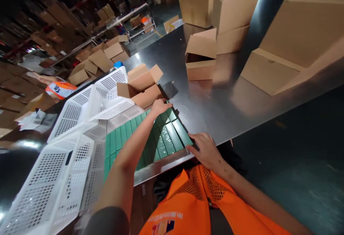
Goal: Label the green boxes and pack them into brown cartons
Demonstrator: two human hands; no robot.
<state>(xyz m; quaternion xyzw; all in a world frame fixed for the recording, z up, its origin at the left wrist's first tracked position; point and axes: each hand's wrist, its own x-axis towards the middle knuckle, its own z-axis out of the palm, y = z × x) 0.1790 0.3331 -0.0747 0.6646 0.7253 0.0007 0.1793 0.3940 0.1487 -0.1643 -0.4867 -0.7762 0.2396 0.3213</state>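
Reaching: both bare hands are on a block of green wrapped packs [161, 138] laid in rows at the near edge of a steel table [215, 95].
Left hand [160, 106]: rests on the far edge of the block, fingers curled over the outermost packs, closed on that edge rather than lifting anything.
Right hand [205, 149]: lies flat at the block's near right corner, fingers spread apart and pressed against the side of the packs, clamped on nothing.
Green packs: shiny film, side by side, touching one another.
Left of the block: white perforated plastic baskets [67, 156], tipped and overlapping.
Beyond the left hand: small open cardboard carton [142, 84], just beside the packs.
Farther back: another open carton [201, 57], large closed cartons [295, 38].
Clothing: orange mesh vest [188, 206].
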